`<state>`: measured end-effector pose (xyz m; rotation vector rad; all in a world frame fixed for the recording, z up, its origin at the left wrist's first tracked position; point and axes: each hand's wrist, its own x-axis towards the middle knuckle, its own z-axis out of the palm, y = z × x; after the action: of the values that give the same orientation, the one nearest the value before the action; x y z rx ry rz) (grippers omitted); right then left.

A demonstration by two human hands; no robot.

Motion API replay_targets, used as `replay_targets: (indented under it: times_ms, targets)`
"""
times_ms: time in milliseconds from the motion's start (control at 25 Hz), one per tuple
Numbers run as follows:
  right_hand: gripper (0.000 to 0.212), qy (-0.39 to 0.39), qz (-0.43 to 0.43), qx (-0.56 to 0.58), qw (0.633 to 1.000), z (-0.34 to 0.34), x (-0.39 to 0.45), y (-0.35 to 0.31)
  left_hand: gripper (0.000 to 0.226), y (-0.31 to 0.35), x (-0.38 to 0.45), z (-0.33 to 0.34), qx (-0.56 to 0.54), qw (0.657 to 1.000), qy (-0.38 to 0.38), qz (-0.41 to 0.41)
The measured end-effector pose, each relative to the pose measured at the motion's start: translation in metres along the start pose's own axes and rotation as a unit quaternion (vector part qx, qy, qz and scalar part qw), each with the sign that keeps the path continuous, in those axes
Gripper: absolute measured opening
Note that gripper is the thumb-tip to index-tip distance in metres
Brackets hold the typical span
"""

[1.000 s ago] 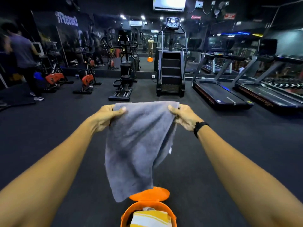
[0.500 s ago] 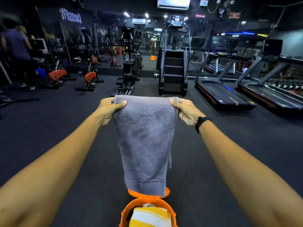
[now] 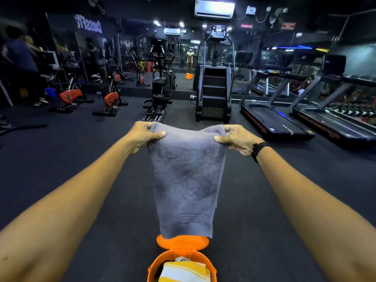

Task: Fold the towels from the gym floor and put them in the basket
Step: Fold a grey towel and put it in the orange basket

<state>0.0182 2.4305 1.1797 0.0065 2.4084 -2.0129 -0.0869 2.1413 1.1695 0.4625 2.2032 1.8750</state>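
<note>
Holding the grey towel [image 3: 188, 180] up by its top corners, my left hand [image 3: 142, 137] and right hand [image 3: 239, 140] each pinch one, arms out ahead. It hangs limp above the orange basket [image 3: 179, 259], where a yellow striped towel [image 3: 183, 271] already lies. Soft, light cloth, I judge; corners and edges give the surest hold for folding.

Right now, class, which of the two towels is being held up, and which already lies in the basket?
The grey towel hangs from both hands. The yellow-and-white striped towel lies folded in the orange basket below.
</note>
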Motion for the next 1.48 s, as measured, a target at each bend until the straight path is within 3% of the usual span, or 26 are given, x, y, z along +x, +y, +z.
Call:
replay_targets:
  times_ms: [120, 320, 480, 560, 640, 760, 880, 1040, 1080, 1120, 1200, 1240, 1320, 1360, 1480]
  targets:
    - [0.029, 0.062, -0.021, 0.045, 0.997, -0.005, -0.003, 0.004, 0.026, 0.009, -0.008, 0.001, -0.006, 0.998, -0.060, -0.035]
    - [0.024, 0.111, -0.005, 0.075, 0.991, -0.008, -0.005, 0.009, 0.063, 0.013, -0.002, -0.005, 0.015, 0.999, -0.009, -0.040]
    - [0.045, 0.118, -0.025, 0.071, 0.990, -0.011, -0.008, 0.010, 0.047, 0.003, 0.000, -0.003, 0.181, 0.982, -0.040, 0.027]
    - [0.047, 0.137, -0.027, -0.017, 0.990, -0.016, -0.008, 0.013, 0.029, -0.002, 0.004, 0.000, 0.292, 0.953, -0.004, 0.075]
    - [0.029, 0.173, -0.035, -0.193, 0.965, -0.019, -0.007, 0.020, 0.015, -0.005, 0.001, 0.006, 0.359, 0.928, 0.016, 0.096]
    - [0.015, 0.195, -0.047, -0.351, 0.915, -0.019, -0.008, 0.036, 0.021, -0.010, -0.004, 0.012, 0.368, 0.924, 0.021, 0.103]
    - [0.022, 0.150, 0.008, -0.347, 0.926, -0.021, -0.010, 0.050, 0.025, -0.021, -0.001, 0.009, 0.357, 0.931, -0.007, 0.069]
    - [0.013, 0.026, 0.047, -0.478, 0.877, -0.019, -0.011, 0.042, 0.028, -0.014, -0.002, 0.009, 0.395, 0.910, -0.127, 0.011]
    - [0.010, 0.009, 0.022, -0.463, 0.886, -0.025, -0.008, 0.028, 0.027, 0.000, -0.001, 0.007, 0.349, 0.927, -0.134, 0.032]
    - [0.009, 0.013, -0.019, -0.386, 0.922, -0.034, -0.007, 0.012, 0.028, 0.015, 0.000, 0.003, 0.255, 0.959, -0.113, 0.056]
    - [0.037, 0.067, -0.050, -0.130, 0.988, -0.044, -0.004, -0.015, 0.052, 0.038, 0.002, -0.007, 0.016, 0.994, -0.083, 0.066]
    - [0.057, 0.052, -0.020, -0.060, 0.997, -0.039, -0.003, -0.016, 0.068, 0.040, 0.000, -0.007, -0.021, 0.992, -0.116, 0.035]
    - [0.084, -0.009, 0.039, -0.058, 0.998, -0.015, -0.005, 0.012, 0.086, 0.017, -0.011, 0.000, 0.021, 0.977, -0.205, -0.057]
    - [0.083, -0.039, 0.062, -0.053, 0.996, -0.001, -0.004, 0.028, 0.086, 0.002, -0.015, 0.005, 0.033, 0.971, -0.217, -0.097]
    - [0.053, -0.034, 0.083, 0.030, 0.995, 0.009, 0.000, 0.046, 0.076, -0.018, -0.011, 0.004, -0.013, 0.989, -0.085, -0.123]
